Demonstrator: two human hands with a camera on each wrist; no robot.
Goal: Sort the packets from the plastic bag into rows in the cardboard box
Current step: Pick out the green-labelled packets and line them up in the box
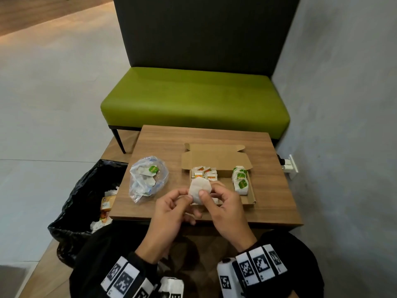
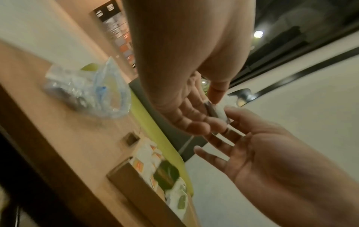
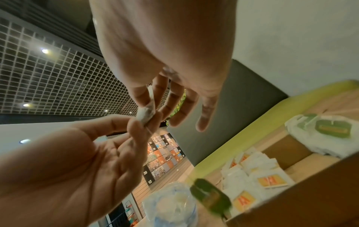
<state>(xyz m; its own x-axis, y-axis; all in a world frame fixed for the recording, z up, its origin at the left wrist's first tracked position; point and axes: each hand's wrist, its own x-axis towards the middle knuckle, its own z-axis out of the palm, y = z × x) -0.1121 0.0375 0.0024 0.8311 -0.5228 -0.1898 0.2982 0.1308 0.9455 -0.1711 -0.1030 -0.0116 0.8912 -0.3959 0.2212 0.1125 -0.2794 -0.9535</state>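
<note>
Both hands, left (image 1: 171, 208) and right (image 1: 223, 203), pinch 1 packet (image 1: 198, 189) above the box (image 1: 250, 197). Sorting step: next, judge its row and lay it there.

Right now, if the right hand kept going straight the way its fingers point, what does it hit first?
Probably the orange packets in the box. The right hand pinches a white packet with the left hand, fingers pointing forward over the box's left side. Depth is unclear.
</note>
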